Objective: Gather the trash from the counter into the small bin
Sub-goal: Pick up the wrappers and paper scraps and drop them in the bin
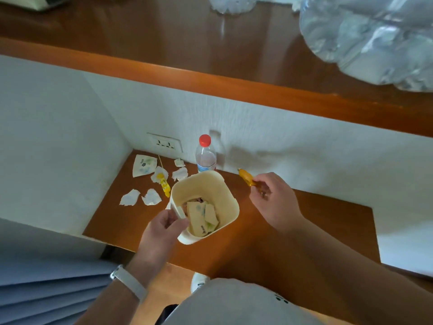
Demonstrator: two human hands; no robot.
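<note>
A small cream bin [225,195] stands on the low wooden counter [316,231] with paper scraps and wrappers inside. My left hand [164,227] grips the bin's near rim at its handle. To the right of the bin, my right hand [273,198] pinches an orange wrapper [246,176] just above the counter. Left of the bin lie several torn white paper pieces [151,197], a printed paper packet [143,165], a yellow wrapper [164,184] and a thin stick [160,161].
A plastic bottle [205,154] with a red cap stands behind the bin against the white wall, beside a wall socket [165,143]. A higher wooden shelf [210,73] overhangs above, carrying large clear water bottles [370,38]. My knees are below the counter's front edge.
</note>
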